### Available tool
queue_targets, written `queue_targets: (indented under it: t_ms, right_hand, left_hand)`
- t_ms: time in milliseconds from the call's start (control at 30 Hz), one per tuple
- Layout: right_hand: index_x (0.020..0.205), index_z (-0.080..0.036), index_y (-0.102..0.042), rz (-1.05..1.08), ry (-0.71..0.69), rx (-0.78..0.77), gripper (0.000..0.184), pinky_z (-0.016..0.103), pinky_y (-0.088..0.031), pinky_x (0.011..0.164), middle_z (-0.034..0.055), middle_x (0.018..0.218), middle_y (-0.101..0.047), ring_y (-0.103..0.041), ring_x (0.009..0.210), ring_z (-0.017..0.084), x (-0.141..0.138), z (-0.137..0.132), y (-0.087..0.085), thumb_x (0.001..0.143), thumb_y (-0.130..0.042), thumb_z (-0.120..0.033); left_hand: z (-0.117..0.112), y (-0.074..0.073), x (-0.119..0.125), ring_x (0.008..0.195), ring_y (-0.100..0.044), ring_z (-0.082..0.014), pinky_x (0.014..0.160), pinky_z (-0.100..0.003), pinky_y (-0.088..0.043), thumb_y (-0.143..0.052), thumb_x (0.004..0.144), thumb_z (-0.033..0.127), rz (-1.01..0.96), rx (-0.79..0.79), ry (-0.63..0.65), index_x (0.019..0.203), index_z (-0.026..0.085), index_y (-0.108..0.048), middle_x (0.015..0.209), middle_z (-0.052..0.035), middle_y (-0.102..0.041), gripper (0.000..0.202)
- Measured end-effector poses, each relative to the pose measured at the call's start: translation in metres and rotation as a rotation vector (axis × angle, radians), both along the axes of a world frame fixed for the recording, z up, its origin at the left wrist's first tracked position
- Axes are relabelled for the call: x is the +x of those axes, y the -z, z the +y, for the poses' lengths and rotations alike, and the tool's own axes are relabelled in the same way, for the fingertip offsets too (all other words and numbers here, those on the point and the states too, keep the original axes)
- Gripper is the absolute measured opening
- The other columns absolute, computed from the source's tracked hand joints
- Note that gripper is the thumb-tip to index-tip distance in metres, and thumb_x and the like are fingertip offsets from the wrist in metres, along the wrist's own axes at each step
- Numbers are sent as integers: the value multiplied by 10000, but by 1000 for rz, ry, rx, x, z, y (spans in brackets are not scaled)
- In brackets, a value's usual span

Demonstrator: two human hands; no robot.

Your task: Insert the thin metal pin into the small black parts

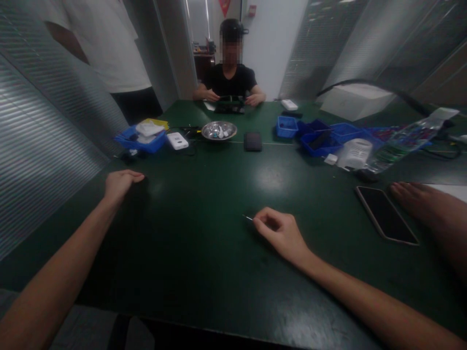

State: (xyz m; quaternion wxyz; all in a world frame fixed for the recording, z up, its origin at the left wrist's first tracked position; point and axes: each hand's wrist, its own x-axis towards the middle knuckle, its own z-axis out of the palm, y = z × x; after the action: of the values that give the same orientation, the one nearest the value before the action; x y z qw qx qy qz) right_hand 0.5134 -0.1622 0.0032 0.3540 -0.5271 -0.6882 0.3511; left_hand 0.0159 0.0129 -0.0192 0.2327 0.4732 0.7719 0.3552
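One thin metallic rod (247, 217) juts from the right hand (290, 238), pinched between thumb and forefinger over the green counter (193, 238); the left hand (119, 184) has fingertips together, any contents too small to tell.

A slim rod (248, 218) (silvery) juts from the right hand (289, 238).

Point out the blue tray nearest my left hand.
It's the blue tray left of the metal bowl, holding white items; other blue trays stand right of the bowl, farther from your left hand.
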Motion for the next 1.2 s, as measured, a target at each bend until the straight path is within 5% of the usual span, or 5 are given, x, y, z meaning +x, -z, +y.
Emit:
queue_targets:
  t_ms: [100,200,433,567,1200]
  right_hand:
    - [849,-193,-695,-3,-3,-9,180,276,-453,640,-1,756,-677,-628,692,167,0,0,-1,957,-615,-313]
    - [861,-189,-699,-19,-8,-17,180,274,-451,636,1,764,-680,-629,693,165,-1,1,-1,961,-613,-312]
    - [851,-187,-705,-63,-42,20,155,267,-432,619,-6,748,-677,-612,660,151,-1,2,3,944,-627,-284]
    - [835,-181,-708,-40,-83,-6,155,263,-426,612,-4,731,-675,-602,656,151,3,6,3,936,-626,-265]
    - [768,-184,-685,-79,-219,-85,119,243,-385,598,-37,681,-611,-518,619,119,23,15,-1,876,-636,-192]
  left_hand:
    - [-3,-4,7,944,-673,-252,794,-323,-499,-783,737,361,2,-22,50,1146,132,-762,1052,-109,-761,469]
    - [-14,-12,40,980,-674,-256,824,-326,-503,-794,747,390,29,-72,249,1055,195,-788,1060,-74,-759,365]
    - [-83,-26,204,939,-641,-214,810,-324,-490,-718,890,383,-5,-57,1066,1028,209,-775,1045,-50,-715,230]
    - [-113,-24,266,942,-620,-196,847,-317,-455,-739,900,308,-34,14,1219,1019,202,-761,1017,-39,-697,161]
    - [-129,-16,273,1067,-593,-221,952,-373,-378,-671,902,163,78,176,1218,1284,232,-604,1113,-38,-675,394]
